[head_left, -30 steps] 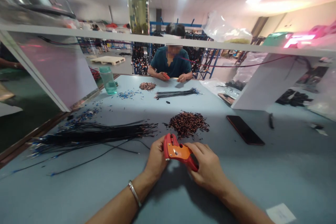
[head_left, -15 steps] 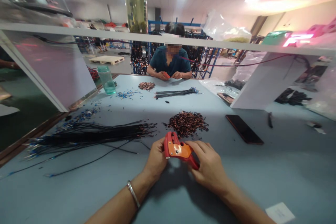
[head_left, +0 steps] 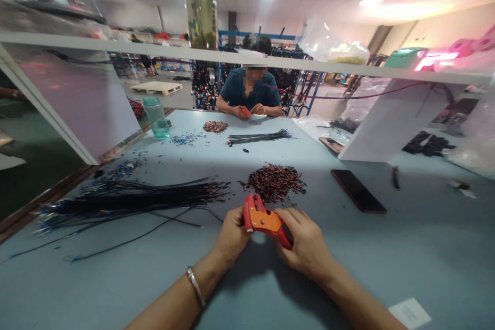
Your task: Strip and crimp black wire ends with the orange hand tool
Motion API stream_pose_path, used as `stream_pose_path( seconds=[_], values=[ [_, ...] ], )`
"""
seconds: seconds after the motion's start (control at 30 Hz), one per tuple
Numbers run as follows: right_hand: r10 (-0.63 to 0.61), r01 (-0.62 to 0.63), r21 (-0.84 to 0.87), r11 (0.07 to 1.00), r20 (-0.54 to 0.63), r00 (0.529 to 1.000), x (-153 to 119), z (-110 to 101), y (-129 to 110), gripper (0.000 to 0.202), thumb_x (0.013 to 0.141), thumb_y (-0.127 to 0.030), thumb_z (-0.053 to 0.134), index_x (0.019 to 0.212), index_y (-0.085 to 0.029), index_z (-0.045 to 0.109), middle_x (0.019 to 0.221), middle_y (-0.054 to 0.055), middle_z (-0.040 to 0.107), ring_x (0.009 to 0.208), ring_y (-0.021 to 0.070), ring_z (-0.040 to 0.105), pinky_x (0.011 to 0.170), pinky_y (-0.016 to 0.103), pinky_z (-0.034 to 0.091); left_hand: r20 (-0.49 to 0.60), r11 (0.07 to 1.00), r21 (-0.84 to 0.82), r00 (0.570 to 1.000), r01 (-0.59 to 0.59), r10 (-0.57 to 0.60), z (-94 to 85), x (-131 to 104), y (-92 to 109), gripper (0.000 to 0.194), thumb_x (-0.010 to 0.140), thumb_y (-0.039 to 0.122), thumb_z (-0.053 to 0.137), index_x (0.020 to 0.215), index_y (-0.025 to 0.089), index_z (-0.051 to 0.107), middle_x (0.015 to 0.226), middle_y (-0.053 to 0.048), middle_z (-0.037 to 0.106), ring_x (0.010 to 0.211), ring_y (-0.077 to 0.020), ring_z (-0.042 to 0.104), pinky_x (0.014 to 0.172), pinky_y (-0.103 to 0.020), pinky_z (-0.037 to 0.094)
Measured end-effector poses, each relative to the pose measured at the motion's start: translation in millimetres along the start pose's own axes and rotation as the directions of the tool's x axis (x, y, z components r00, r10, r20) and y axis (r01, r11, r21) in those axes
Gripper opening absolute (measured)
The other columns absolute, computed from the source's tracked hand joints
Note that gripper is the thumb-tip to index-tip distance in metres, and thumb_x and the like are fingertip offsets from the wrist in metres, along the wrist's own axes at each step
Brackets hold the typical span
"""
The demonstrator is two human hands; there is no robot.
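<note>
A red and orange hand tool (head_left: 266, 220) is held above the table, its head toward the left. My right hand (head_left: 303, 240) is wrapped round its handle. My left hand (head_left: 232, 234) is at the tool's head with fingers closed against its left side; a silver bracelet is on that wrist. Just beyond the tool lies a pile of small copper and black pieces (head_left: 275, 181). On the left, a thick bundle of black wires (head_left: 143, 197) points its stripped ends at this pile, with a few loose wires in front.
A black phone (head_left: 358, 191) lies right of the pile. A white label (head_left: 410, 313) is near the front edge. Across the table (head_left: 193, 160), a person (head_left: 250, 90) holds a red tool behind a wire bundle (head_left: 259, 137). A green bottle (head_left: 156, 117) stands back left. A shelf (head_left: 154, 50) spans above.
The tool's head has tilted and shifted slightly to the right between my hands. The person opposite has brought their hands a little closer together.
</note>
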State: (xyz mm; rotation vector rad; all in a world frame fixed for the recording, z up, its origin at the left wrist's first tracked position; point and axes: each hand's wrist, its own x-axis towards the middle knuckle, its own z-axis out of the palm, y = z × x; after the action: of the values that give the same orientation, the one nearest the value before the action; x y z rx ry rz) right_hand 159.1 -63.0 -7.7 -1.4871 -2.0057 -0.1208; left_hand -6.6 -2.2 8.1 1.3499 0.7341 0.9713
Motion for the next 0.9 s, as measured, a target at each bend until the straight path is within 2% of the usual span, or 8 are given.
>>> stream_pose_path(
  seconds=[0.4,0.57,0.9],
  values=[
    [-0.020,0.021,-0.030,0.999,0.039,0.999,-1,1,3,0.024,0.067,-0.013,0.050,0.089,-0.018,0.056,0.073,0.006,0.066,0.060,0.0186,0.058,0.058,0.027,0.039,0.018,1.000,-0.020,1.000,0.023,-0.023,-1.5,2,-7,0.011,0.065,0.024,0.071,0.069,0.014,0.073,0.069,-0.003,0.073,0.069,-0.0194,0.064,0.071,-0.028,0.050],
    [-0.003,0.003,-0.012,1.000,0.077,0.997,-3,2,3,0.020,0.067,-0.013,0.049,0.086,-0.018,0.055,0.069,0.005,0.066,0.058,0.0175,0.059,0.055,0.025,0.038,0.027,0.997,-0.057,0.999,0.044,-0.042,-2.0,2,-7,0.019,0.065,0.031,0.073,0.073,0.014,0.074,0.071,-0.004,0.073,0.069,-0.0186,0.062,0.072,-0.028,0.048],
    [0.022,-0.023,0.008,1.000,0.098,0.995,-4,3,3,0.011,0.070,-0.013,0.046,0.076,-0.020,0.050,0.061,0.002,0.061,0.052,0.0158,0.056,0.052,0.023,0.035,-0.004,0.997,-0.041,0.998,0.060,-0.060,-0.7,4,-11,0.025,0.065,0.037,0.073,0.061,0.014,0.066,0.058,0.001,0.062,0.057,-0.0121,0.050,0.062,-0.024,0.044]
  ],
)
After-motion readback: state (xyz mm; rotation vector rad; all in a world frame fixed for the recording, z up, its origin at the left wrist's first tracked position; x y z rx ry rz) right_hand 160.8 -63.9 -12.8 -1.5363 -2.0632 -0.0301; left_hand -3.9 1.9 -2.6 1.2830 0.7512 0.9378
